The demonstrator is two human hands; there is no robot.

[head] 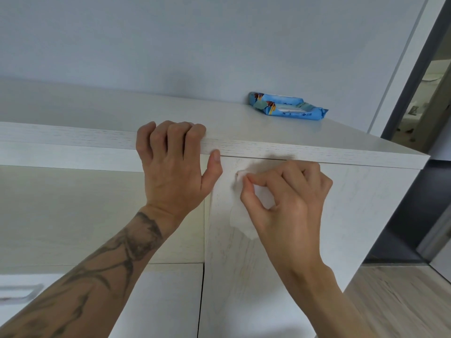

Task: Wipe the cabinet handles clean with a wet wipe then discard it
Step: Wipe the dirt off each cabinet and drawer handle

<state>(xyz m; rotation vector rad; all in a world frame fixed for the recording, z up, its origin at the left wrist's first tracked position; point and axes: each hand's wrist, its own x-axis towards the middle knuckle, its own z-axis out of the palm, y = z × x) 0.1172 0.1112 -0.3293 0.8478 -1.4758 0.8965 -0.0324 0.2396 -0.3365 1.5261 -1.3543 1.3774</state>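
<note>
My right hand (pixel 288 198) pinches a white wet wipe (pixel 240 220) against the front of a white cabinet door (pixel 366 215), just under the cabinet's top edge. The wipe hangs down below my fingers; whatever lies under it is hidden. My left hand (pixel 173 162) grips the front edge of the cabinet top (pixel 73 137), fingers curled over it and thumb against the door's upper left corner. A silver bar handle (pixel 22 292) shows on a lower drawer at the bottom left, blurred.
A blue pack of wet wipes (pixel 288 107) lies on the cabinet top near the wall. To the right is a dark door frame (pixel 419 69) and an open doorway. Wood floor (pixel 402 301) shows at the lower right.
</note>
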